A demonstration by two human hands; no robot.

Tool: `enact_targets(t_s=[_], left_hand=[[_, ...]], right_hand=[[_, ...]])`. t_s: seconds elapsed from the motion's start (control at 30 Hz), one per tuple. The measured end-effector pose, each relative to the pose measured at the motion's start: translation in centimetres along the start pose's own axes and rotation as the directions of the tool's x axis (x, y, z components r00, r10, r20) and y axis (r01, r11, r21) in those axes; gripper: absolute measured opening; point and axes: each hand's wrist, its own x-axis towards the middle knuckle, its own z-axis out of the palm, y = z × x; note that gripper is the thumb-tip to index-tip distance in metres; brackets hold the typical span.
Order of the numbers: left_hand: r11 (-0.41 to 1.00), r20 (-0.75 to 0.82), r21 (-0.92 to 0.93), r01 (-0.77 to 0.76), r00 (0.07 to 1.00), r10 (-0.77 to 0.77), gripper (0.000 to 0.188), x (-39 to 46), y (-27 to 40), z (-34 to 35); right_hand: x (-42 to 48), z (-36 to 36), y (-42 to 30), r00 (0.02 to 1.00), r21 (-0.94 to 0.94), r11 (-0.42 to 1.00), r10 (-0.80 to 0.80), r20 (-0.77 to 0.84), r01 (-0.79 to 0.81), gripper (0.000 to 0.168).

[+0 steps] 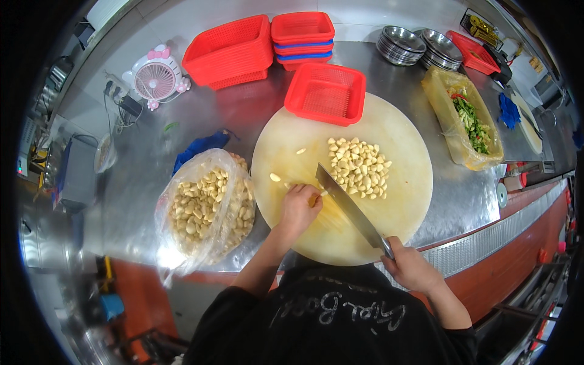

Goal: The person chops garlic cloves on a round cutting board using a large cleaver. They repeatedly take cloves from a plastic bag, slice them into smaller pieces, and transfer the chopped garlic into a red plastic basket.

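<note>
On the round cutting board (pixel 310 246), my left hand (pixel 301 205) holds a pale garlic clove (pixel 323 193) between thumb and fingers. My right hand (pixel 406 262) grips the handle of a kitchen knife (pixel 351 207); its wide blade slants up and left, close to the clove. Beyond the blade lies a pile of cut garlic pieces (pixel 360 169). A few loose cloves (pixel 274 177) rest left of it. Left of the board, a clear plastic bag (pixel 219 242) stands open, full of peeled garlic cloves (pixel 196 210). A red plastic basket (pixel 326 91) sits on the board's far edge.
Stacked red baskets (pixel 228 54) and more baskets with blue ones between (pixel 303 36) line the wall. A pink and white fan (pixel 155 80) is at the back left, a blue cloth (pixel 200 146) behind the bag. Metal bowls (pixel 401 43) and a lined container of chopped vegetables (pixel 472 123) stand right.
</note>
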Motion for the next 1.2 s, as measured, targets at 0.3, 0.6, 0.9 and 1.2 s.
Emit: enact_targets(t_s=[0.3, 0.6, 0.9, 1.2], left_hand=[[0.997, -0.06, -0.076, 0.029, 0.998, -0.034, 0.016, -0.4, -0.5, 0.1], [0.992, -0.052, -0.112, 0.055, 0.997, -0.061, 0.014, -0.2, 0.1, -0.5], [0.996, 0.024, -0.066, 0.065, 0.998, -0.064, 0.015, -0.5, -0.5, -0.6], [0.977, -0.023, 0.204, -0.061, 0.997, 0.067, 0.025, 0.6, -4.5, -6.2]], right_hand=[[-0.7, -0.4, -1.0, 0.998, 0.048, 0.999, -0.013, -0.06, 0.016, 0.024], [-1.1, -0.3, -1.2, 0.998, -0.092, 0.994, -0.062, -0.021, 0.06, 0.028], [2.0, 1.3, 0.0, 0.997, -0.009, 0.998, -0.07, -0.044, 0.069, 0.025], [1.2, 1.4, 0.8, 0.995, 0.15, 0.985, -0.092, 0.036, 0.086, 0.023]])
